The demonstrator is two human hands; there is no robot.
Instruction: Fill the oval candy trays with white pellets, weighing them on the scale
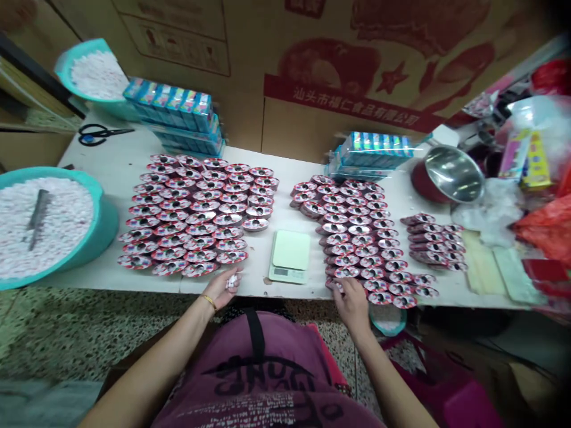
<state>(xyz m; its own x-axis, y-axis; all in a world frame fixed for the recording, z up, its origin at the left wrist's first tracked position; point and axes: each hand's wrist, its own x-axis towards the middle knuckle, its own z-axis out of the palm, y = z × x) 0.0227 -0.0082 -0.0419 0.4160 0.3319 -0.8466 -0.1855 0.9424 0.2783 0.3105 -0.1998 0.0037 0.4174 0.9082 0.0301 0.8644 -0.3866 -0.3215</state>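
Cupped near the table's front edge, my left hand (219, 289) holds a few small white pieces (231, 281) that look like candies, its fingers curled around them. My right hand (352, 302) is at the front left corner of the right group of small red-and-white packets (359, 230). Its fingers are closed around the end of one packet (338, 286), partly covering it. The packets stand upright in rows with dark openings on top. Between the hands lies a pale green digital scale (291, 252) with a bare top. A larger group of like packets (200, 219) stands by my left hand.
Teal tubs (100, 205) of white pieces stand at the left, one with a metal scoop (38, 217). Scissors (102, 134), wrapped blue boxes (178, 110), more blue boxes (375, 151) and a steel bowl (452, 175) line the back. A large carton (232, 113) rises behind.
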